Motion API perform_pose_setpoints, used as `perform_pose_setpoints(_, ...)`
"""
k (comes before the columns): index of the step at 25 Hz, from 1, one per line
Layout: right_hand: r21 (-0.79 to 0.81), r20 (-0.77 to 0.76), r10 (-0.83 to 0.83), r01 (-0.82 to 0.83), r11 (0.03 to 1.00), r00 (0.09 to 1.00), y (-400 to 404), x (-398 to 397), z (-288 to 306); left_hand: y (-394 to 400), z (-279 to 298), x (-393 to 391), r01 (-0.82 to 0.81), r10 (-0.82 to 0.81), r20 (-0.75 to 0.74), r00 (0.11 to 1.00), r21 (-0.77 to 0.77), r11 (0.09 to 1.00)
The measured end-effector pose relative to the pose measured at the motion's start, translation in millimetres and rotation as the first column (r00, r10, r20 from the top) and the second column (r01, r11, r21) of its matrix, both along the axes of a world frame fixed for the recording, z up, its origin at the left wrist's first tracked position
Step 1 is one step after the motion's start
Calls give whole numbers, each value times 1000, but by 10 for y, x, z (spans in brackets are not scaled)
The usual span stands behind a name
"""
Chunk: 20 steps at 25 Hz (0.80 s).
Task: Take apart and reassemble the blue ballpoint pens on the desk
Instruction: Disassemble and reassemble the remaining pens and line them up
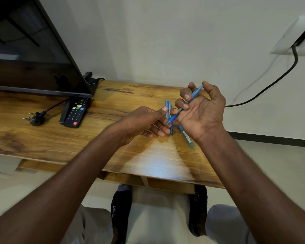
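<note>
My right hand [201,111] grips a blue ballpoint pen [194,95] above the wooden desk [60,138], palm toward me, the pen slanting down-left with its tip at the fingers of my left hand [148,120]. My left hand's fingers and thumb are apart at the pen's tip; whether they pinch it I cannot tell. Two more blue pens [167,106] lie side by side on the desk behind my hands. Another pen with a teal end and a label [187,139] lies on the desk under my right wrist.
A TV screen [33,50] stands at the back left, with a black remote [76,111] and a loose black plug [35,118] in front of it. A black cable [271,83] runs from a wall socket at the right. The desk's front edge is near my knees.
</note>
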State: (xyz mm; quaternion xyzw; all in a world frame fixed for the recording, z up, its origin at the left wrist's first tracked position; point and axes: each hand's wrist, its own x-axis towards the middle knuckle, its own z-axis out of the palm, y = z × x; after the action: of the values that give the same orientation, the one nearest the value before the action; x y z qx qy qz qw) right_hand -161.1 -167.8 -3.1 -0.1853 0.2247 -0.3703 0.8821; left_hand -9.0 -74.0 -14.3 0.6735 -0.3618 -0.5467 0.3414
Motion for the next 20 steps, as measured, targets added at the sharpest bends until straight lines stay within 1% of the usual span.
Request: perform_pose_setpoints(20, -7, -15, -22, 22, 1000, 1000, 8, 4, -13, 2, 9, 6, 1, -1, 2, 1000, -5, 1000)
